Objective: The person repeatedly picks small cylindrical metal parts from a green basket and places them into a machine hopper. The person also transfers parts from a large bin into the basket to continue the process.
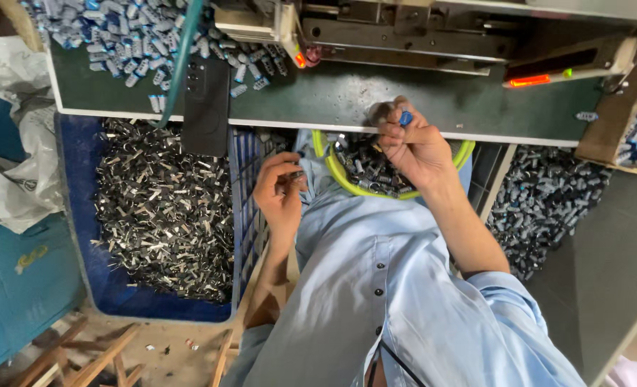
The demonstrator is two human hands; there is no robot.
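Observation:
My right hand (411, 147) is raised over a yellow-rimmed bowl (464, 152) of small dark metal parts in my lap. Its fingers pinch a small blue plastic piece (405, 117) near the edge of the green workbench (347, 97). My left hand (281, 192) hovers lower, beside the bowl, fingers closed on a small dark metal clip (294, 175). I wear a light blue shirt.
A blue bin (110, 283) full of dark metal clips sits at my left. A heap of blue-and-silver pieces (139, 36) and a black phone (206, 104) lie on the bench. A machine with an orange light (530, 81) stands behind. More dark parts (548, 201) pile at right.

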